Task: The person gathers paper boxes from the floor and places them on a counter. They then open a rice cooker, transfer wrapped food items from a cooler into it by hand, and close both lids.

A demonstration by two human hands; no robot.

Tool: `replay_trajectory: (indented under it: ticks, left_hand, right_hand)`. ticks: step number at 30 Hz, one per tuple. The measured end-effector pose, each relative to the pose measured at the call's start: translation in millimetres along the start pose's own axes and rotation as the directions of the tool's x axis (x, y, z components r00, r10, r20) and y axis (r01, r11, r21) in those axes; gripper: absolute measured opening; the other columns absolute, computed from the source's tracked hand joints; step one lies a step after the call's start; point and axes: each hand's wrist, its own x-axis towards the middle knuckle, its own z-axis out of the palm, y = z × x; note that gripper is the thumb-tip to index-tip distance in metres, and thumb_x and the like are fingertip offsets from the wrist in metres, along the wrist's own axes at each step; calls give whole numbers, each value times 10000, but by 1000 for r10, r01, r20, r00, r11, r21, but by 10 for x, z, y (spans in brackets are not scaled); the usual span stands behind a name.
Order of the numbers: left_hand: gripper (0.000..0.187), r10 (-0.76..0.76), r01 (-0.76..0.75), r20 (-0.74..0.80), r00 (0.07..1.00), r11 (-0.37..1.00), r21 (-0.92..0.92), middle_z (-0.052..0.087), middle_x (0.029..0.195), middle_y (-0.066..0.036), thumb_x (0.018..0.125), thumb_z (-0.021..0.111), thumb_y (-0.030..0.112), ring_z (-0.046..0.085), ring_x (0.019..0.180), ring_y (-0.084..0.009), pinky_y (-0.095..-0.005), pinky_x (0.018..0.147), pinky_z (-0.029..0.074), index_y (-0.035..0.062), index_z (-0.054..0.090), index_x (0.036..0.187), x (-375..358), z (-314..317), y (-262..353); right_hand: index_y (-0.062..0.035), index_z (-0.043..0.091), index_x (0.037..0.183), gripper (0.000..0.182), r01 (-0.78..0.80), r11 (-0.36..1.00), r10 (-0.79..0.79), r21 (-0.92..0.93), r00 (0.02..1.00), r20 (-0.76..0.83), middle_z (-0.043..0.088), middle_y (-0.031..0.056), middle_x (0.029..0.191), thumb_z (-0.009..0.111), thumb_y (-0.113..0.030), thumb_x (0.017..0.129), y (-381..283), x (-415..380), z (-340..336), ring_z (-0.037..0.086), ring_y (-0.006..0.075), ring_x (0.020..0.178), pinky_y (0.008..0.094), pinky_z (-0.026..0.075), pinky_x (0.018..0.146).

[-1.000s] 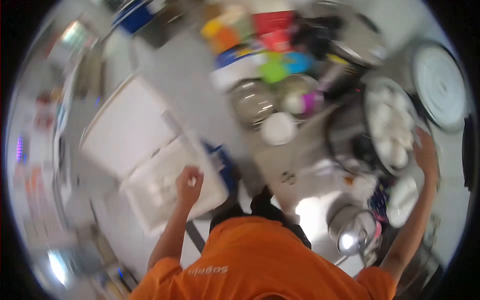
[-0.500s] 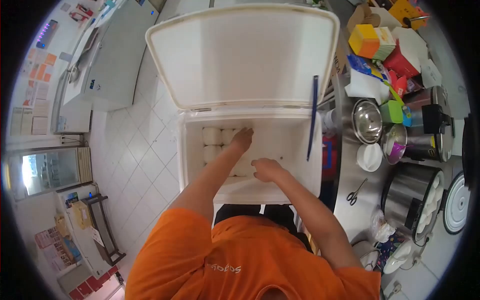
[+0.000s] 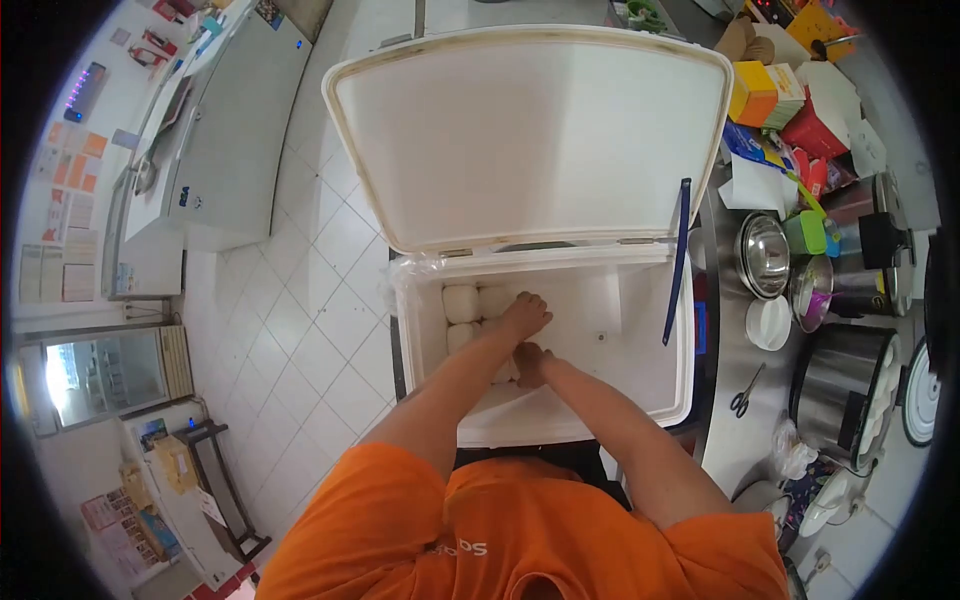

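Both of my hands reach down into a large white cooler box [image 3: 684, 390] whose lid [image 3: 535, 140] stands open at the back. Several white rounded blocks [image 3: 461, 302] lie packed in rows in its left part. My left hand [image 3: 527, 315] is over the blocks near the box's middle, its fingers bent and what is under them hidden. Just below it, my right hand [image 3: 531, 364] touches the right side of the blocks with curled fingers; its fingertips are partly hidden.
A steel counter runs down the right with metal bowls [image 3: 765, 255], a white bowl [image 3: 768, 323], scissors [image 3: 744, 392] and a large steel pot [image 3: 840, 390]. A dark blue strap [image 3: 679, 262] hangs from the lid. At the left stands a white chest freezer [image 3: 235, 130].
My right hand has moved left, up against the blocks and close to my left hand. The whole view has shifted, so the box appears farther right and lower.
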Motion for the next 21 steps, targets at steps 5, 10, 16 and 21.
replay_trajectory:
  ticks: [5,10,16,21]
  left_hand:
    - [164,-207,212,-52,977,967,143,624,1025,-114,817,627,122,584,1027,-297,-427,847,488,54,692,951,-91,-301,46]
    - [377,-499,498,140,855,717,-487,646,1073,-144,688,788,123,633,1036,-316,-431,859,521,42,673,1038,-777,-1678,81]
    - [514,-585,251,217,782,-24,-968,628,972,-44,677,844,187,597,934,-150,-315,847,489,24,601,1100,-2026,-2511,61]
    - [536,-634,-9,285,719,-419,-908,633,1147,-64,633,853,169,589,1090,-195,-334,926,473,25,611,1089,-2357,-2429,185]
  right_hand:
    - [-47,509,1378,737,-321,946,324,47,942,-92,319,147,1533,801,-353,774,-2,241,99,328,407,1387,592,371,1054]
    - [-29,639,1216,631,-61,962,93,266,990,-110,531,152,1354,840,-383,733,509,208,55,528,332,1215,467,461,978]
    - [-12,641,1210,651,165,385,-343,908,939,-25,665,91,1134,857,-385,723,-71,-156,-162,621,216,1061,336,514,885]
    - [-16,623,1245,715,223,639,-137,736,975,-176,649,109,1201,880,-384,688,-652,-287,-25,606,235,1120,335,490,952]
